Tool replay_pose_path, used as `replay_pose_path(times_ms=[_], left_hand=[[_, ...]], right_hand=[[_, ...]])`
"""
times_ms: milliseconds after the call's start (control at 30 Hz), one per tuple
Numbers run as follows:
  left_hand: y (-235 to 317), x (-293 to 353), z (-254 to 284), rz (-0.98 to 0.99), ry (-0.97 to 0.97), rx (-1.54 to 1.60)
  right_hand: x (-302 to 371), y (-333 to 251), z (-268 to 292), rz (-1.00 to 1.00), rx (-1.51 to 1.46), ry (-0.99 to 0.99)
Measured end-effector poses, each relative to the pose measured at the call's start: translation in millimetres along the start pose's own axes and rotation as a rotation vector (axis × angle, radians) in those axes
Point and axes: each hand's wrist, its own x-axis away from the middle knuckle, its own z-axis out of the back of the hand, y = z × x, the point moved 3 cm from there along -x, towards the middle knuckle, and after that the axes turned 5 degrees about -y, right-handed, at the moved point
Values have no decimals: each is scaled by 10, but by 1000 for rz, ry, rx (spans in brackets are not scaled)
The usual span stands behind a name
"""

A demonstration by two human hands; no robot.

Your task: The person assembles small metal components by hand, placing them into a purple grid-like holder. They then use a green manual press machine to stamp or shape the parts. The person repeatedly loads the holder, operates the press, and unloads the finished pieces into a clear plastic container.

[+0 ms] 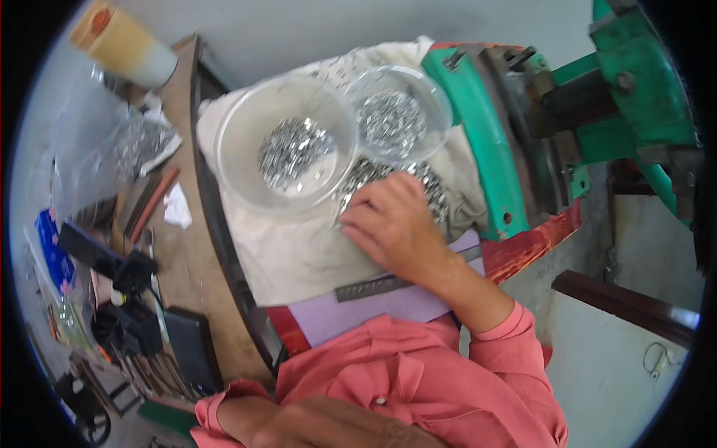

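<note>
A heap of small shiny metal pieces [432, 185] lies on a pale cloth [272, 265]. My right hand [396, 224] is over the near side of this heap, its fingers curled down and drawn together. Whatever is between the fingertips is hidden. Just beyond it stand two round clear plastic tubs: a larger tub [237, 168] on the left and a smaller tub [439, 101] on the right. Both have similar metal pieces in the bottom. Low in the picture, close to my body, is my left hand [328, 422]; its back shows and its fingers are out of sight.
A green machine press [478, 160] stands close on the right. In front of me, a dark metal strip [373, 287] lies on purple sheeting [336, 317]. The wooden bench [198, 276] at left carries a plastic bag [97, 142], a yellowish container [127, 48] and a phone-like black object [190, 347].
</note>
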Motion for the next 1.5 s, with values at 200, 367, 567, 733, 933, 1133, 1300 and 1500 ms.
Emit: replay_pose_path(times_ms=[200, 367, 567, 733, 933, 1133, 1300, 1500], left_hand=[[-32, 73, -13, 42, 1, -37], [-128, 191, 44, 193, 28, -98], [-242, 484, 124, 580, 259, -63], [-522, 413, 8, 561, 833, 450], [-647, 433, -4, 516, 847, 591], [-733, 425, -56, 475, 763, 653], [-763, 466, -85, 506, 730, 594], [-737, 477, -99, 505, 518, 381]], right_hand=[[-11, -22, 20, 24, 14, 49], [17, -3, 3, 3, 2, 34], [-10, -129, 178, 91, -117, 139], [155, -249, 391, -24, -428, 56], [236, -506, 314, -84, -737, -2], [266, -495, 313, -120, -769, 130], [296, -444, 267, -239, -989, 173], [335, -366, 288, -232, -1013, 143]])
